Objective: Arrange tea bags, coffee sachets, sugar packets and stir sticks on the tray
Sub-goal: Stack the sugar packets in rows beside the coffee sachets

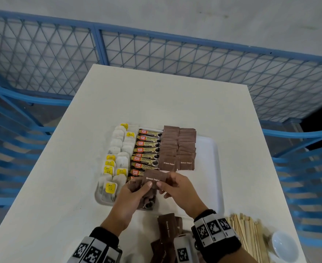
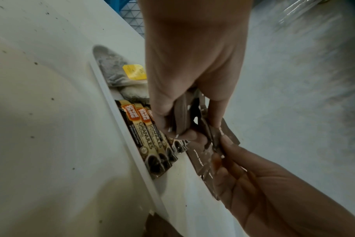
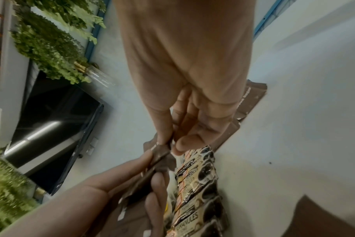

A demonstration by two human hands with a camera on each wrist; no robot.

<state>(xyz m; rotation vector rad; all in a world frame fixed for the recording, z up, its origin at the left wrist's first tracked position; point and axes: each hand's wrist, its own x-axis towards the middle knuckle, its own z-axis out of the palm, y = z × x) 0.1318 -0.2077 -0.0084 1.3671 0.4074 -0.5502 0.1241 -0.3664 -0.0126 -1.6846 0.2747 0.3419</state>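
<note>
On the white table (image 1: 103,95) sits the tray (image 1: 211,168), tea bags (image 1: 118,149), coffee sachets (image 1: 146,149) and brown sugar rows (image 1: 177,147) already laid; stir sticks (image 1: 249,234) wait off-tray. I judge the step is peeling one sugar packet (image 1: 153,178) off the stack (slide it flat, don't bend it). My left hand (image 1: 135,194) grips the stack; my right hand (image 1: 177,188) pinches the top packet, thumbs nearly meeting above the tray's near edge.
</note>
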